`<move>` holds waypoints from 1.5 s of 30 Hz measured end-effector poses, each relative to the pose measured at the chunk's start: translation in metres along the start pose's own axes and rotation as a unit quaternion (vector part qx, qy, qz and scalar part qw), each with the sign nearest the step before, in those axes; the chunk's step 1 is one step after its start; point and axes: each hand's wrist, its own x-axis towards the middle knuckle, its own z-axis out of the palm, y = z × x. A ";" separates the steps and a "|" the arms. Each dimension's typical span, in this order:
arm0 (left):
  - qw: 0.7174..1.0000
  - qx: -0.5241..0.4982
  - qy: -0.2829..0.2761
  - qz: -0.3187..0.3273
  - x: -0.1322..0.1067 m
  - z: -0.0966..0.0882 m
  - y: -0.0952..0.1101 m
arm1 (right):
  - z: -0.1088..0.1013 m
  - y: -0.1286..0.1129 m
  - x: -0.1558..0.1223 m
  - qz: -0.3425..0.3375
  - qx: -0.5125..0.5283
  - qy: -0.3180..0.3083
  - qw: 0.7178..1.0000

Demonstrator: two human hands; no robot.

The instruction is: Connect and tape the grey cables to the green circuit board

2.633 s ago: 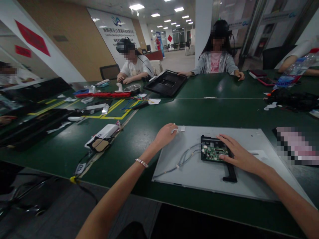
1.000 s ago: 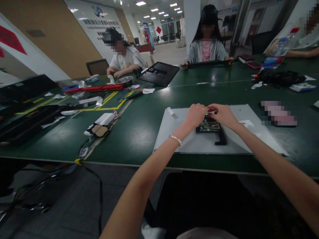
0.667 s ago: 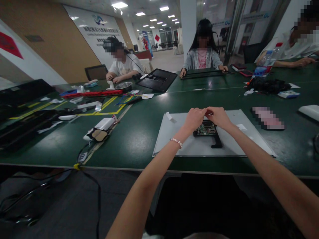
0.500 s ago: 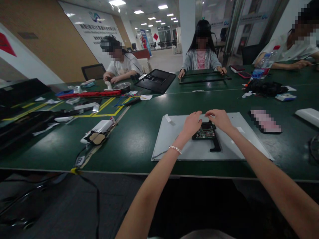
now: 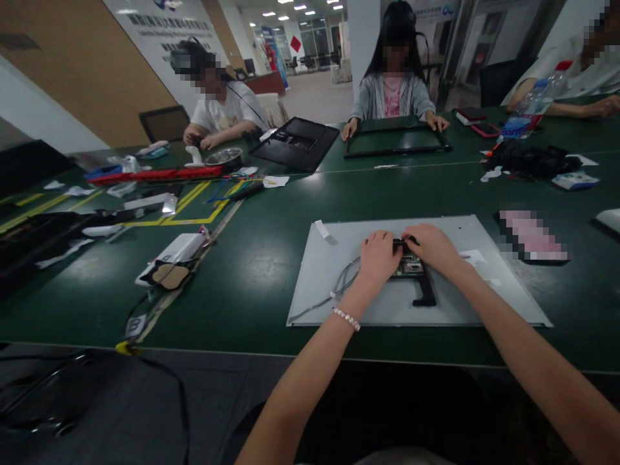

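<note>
I'm seeing the bracelet near the cable, which could snag. Beyond, the circuit board is lying on the grey panel, half-curled left hand and right hand covering its edges, grips hidden; uneven pressing could crack it.

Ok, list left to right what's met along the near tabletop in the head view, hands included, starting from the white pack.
White pack, small white strip, left hand, right hand, dark-edged pink slab, white object.
</note>
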 end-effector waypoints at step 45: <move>0.991 0.072 -0.008 -0.116 -0.011 -0.066 -0.119 | -0.014 -0.068 0.012 -0.001 0.180 0.087 0.980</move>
